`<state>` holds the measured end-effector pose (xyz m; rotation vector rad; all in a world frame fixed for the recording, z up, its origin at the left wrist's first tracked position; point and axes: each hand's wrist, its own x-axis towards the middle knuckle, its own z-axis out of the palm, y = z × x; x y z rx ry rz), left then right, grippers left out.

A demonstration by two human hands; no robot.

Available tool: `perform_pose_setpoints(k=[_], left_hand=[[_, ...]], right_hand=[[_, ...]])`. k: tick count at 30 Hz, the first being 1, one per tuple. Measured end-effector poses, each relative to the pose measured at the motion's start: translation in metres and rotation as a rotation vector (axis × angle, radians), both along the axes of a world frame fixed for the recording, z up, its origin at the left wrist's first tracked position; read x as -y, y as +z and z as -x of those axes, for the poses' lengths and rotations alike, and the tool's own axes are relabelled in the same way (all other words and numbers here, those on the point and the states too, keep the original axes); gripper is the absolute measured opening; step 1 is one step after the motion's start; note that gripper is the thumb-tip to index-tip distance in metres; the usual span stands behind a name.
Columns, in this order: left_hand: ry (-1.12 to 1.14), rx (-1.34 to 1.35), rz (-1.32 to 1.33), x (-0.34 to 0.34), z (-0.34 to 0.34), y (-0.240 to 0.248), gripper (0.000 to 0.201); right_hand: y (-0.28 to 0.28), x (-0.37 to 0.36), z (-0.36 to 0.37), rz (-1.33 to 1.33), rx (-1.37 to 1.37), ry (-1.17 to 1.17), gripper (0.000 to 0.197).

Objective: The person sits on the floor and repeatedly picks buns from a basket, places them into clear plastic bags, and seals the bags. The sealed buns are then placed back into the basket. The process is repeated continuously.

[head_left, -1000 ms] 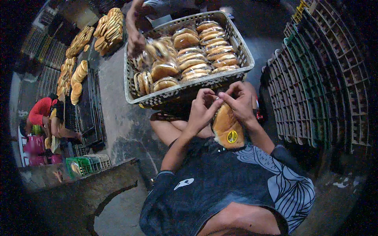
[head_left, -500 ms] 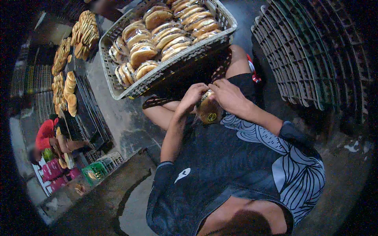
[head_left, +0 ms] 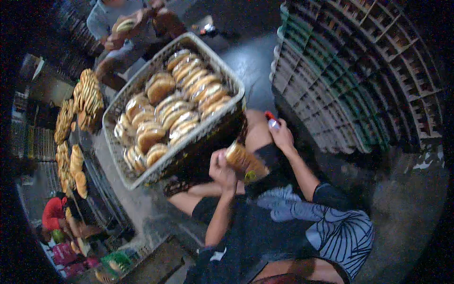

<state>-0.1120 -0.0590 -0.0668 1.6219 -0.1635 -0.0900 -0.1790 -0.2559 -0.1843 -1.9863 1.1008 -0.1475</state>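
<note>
My left hand [head_left: 222,171] grips a clear bag of bread [head_left: 242,161] held over my lap, just in front of a large grey plastic basket [head_left: 226,71]. The basket is filled with several bagged bread loaves [head_left: 161,87]. My right hand [head_left: 283,136] is raised to the right of the bag, closed around a small red-and-white object [head_left: 271,121]. What that object is cannot be told. The two hands are apart.
Another person [head_left: 111,19] beyond the basket holds a bread bag. Unbagged bread [head_left: 87,97] lies on dark racks at the left. Stacked empty crates [head_left: 359,80] stand at the right. A person in red [head_left: 53,213] crouches at the lower left near coloured containers.
Both hands were together on the bread bag. Now my right hand has pulled away to the right with the small object, while my left keeps the bag. The view has swung.
</note>
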Motion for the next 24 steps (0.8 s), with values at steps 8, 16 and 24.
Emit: perform_pose_setpoints(k=[8,16,24], left_hand=[[0.042,-0.124,0.072,-0.024,0.017,-0.053,0.025],[0.258,-0.154,0.055,-0.061,0.006,-0.054,0.026],[0.107,0.552,-0.117,-0.025,-0.026,-0.055,0.015]], right_hand=[[-0.208,0.103,0.060,-0.100,-0.053,0.242,0.038],[-0.207,0.086,0.147,0.403,-0.642,0.444,0.029],[0.121,0.006,-0.031,-0.315,0.625,1.098,0.027]])
